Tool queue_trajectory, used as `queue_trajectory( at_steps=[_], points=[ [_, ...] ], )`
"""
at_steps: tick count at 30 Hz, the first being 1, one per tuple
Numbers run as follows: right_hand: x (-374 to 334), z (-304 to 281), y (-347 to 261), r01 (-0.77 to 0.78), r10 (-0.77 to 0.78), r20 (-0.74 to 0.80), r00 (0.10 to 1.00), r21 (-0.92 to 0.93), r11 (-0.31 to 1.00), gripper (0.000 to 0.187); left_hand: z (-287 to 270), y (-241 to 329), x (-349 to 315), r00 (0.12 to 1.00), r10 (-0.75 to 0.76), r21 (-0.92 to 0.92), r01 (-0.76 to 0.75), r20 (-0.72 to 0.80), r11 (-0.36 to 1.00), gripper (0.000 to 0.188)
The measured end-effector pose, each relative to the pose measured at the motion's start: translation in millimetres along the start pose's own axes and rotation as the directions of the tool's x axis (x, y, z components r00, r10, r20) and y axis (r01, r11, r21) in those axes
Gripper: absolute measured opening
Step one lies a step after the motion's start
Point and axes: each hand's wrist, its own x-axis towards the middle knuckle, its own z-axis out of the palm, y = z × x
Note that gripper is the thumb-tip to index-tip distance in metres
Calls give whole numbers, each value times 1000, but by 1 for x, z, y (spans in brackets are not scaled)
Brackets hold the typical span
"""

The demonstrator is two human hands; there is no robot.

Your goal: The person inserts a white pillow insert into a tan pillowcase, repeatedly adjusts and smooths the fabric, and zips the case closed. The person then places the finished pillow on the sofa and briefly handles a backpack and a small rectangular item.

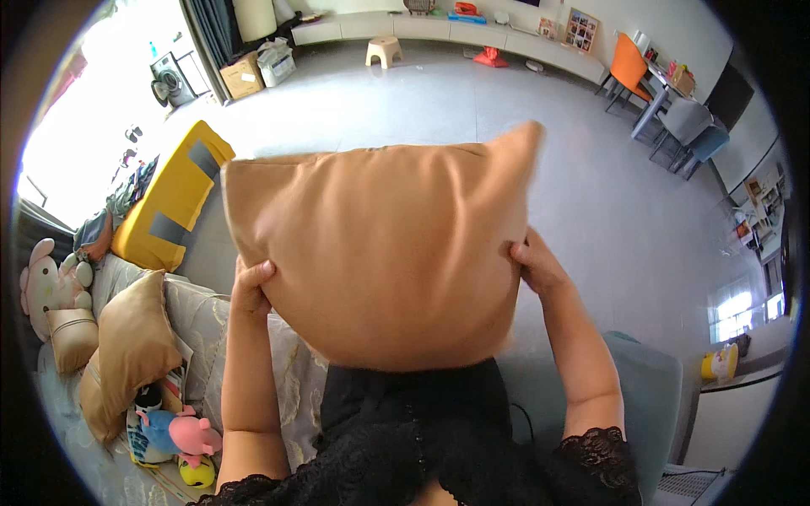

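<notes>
A tan cushion point(388, 253) with pointed upper corners is held up in front of me, covering the middle of the view. My left hand point(251, 285) grips its left side, thumb on the near face and fingers hidden behind. On the opposite side my right hand point(540, 261) pinches the edge, with the thumb pressed into the fabric. Creases run down from the cushion's top edge. To the left, another tan cushion point(135, 333) leans on the sofa point(198, 308), which has a patterned grey cover.
Plush toys, including a pink and blue one point(181, 432) and a white rabbit point(52, 287), lie on the sofa. Beyond stands a yellow covered piece point(173, 198). A beige stool point(384, 52), an orange chair point(628, 66) and a long white cabinet point(422, 29) are farther off.
</notes>
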Motion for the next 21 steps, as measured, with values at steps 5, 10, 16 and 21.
queue_trajectory(
  at_steps=[5,10,16,21],
  points=[
    [17,31,-39,343,-377,-240,895,-171,924,74,-24,17,-7,982,148,168,-166,115,972,78],
    [21,56,-16,315,-480,-466,743,-389,866,34,-2,-2,-5,943,268,85,-255,-200,963,47],
    [31,55,-2,342,-539,-670,510,-417,842,45,41,4,2,823,400,229,-333,-403,915,35],
    [48,24,2,48,-117,-741,661,-114,992,53,41,-4,8,799,394,262,-303,-454,916,37]
  ],
)
